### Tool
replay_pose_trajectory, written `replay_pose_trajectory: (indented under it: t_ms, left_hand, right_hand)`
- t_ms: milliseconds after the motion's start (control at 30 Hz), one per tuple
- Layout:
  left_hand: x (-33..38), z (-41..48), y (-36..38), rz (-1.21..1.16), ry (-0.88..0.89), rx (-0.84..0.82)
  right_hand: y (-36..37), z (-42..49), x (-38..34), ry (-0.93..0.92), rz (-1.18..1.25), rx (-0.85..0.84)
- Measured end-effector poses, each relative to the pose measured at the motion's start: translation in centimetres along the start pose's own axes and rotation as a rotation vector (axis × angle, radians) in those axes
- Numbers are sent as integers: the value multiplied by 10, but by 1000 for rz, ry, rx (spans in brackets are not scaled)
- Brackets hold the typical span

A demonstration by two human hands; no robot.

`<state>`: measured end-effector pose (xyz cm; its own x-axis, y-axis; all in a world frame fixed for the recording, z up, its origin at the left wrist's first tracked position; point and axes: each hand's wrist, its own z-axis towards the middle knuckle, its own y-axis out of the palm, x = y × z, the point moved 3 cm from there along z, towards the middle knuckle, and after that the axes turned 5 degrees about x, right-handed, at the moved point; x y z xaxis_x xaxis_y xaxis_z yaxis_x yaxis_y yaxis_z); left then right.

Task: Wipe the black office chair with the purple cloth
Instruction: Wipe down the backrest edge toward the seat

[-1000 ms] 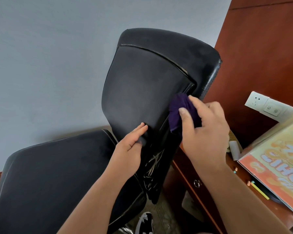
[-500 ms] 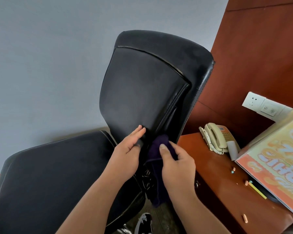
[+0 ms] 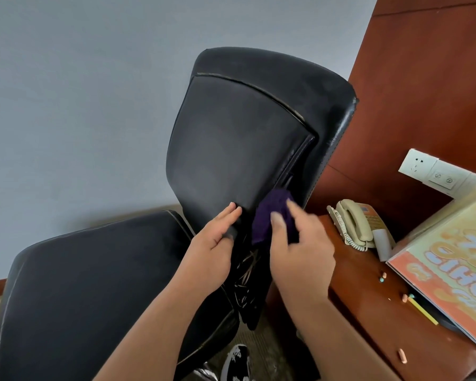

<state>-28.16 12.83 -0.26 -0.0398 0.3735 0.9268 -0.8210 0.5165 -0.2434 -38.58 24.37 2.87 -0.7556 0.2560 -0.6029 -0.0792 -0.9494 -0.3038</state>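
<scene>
Black office chair: stands against a pale grey wall, its right side close to a reddish-brown desk. The backrest rises upright at centre; the seat spreads toward the lower left. Pale, worn piping runs along the seams, and the leather looks dull and scuffed.

Purple cloth: bunched against the lower right edge of the backrest, at the foot of the groove between the front panel and the outer shell. It touches the chair there.

Right hand: grips the cloth, thumb laid over its front and fingers curled over its top and far side. The fingers are blurred, so their exact placing cannot be told.

Left hand: fingers straight and held together, lying flat on the lower edge of the backrest panel, just beside the cloth. The thumb's position is not clear.

Desk: a beige telephone with a coiled cord sits near the back. To its right lies a large orange-and-yellow printed sheet under a clear cover. A yellow pencil and several small pinkish pieces lie on the wood in front of it.

Behind the desk, a white socket plate is fixed to a red-brown wood panel.

Floor: 1 black-and-white shoe shows below the chair.
</scene>
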Motion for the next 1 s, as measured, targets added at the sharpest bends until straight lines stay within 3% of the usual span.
replay_pose_trajectory:
  t_ms: [267, 400, 567, 733, 900, 1000]
  left_hand:
    - [7, -3, 3, 25, -32, -52]
    - [5, -2, 2, 12, -6, -32]
    - [-1, 0, 2, 36, -6, -25]
    - [4, -2, 4, 9, -24, -36]
    - [6, -3, 7, 8, -37, -56]
    - [4, -2, 5, 44, -15, -50]
  right_hand:
    - [18, -57, 49, 175, -84, -377]
    - [6, -37, 30, 270, 74, -288]
    - [-5, 3, 7, 166, 155, -122]
    - [9, -29, 24, 142, -23, -168]
    - [19, -61, 48, 291, -39, -343]
    - [17, -55, 43, 289, 2, -315]
